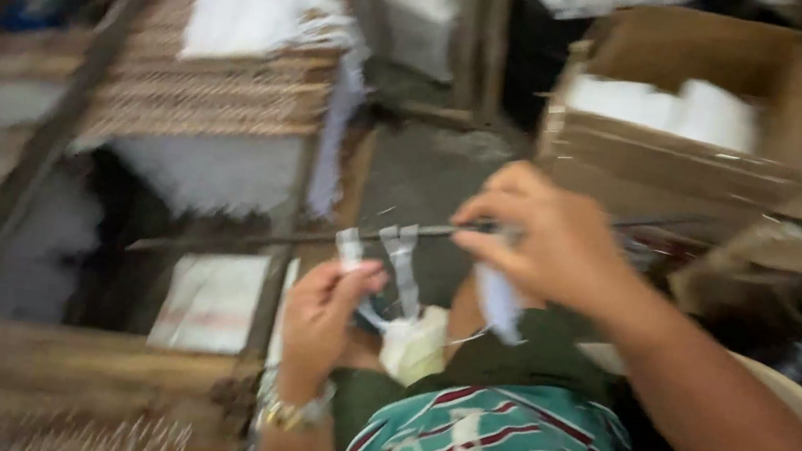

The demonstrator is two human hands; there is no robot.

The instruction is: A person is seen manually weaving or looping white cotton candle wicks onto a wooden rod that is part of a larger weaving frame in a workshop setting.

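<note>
A seated person's right hand (545, 242) pinched a thin dark rod (319, 238) at its near end, while the left hand (326, 313) closed around pale translucent strips (404, 261) hanging from it, just above the lap. The strips appeared light, limp and somewhat slippery, probably best gripped near the rod where they loop over. A whitish bundle (415, 343) lay below them. An open cardboard box (680, 116) holding white sheets stood beyond, with woven mats (216, 84) to the left. The picture was blurred.

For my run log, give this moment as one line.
left hand: pinches pale strip | right hand: grips thin dark rod | behind: cardboard box | image blurred
</note>
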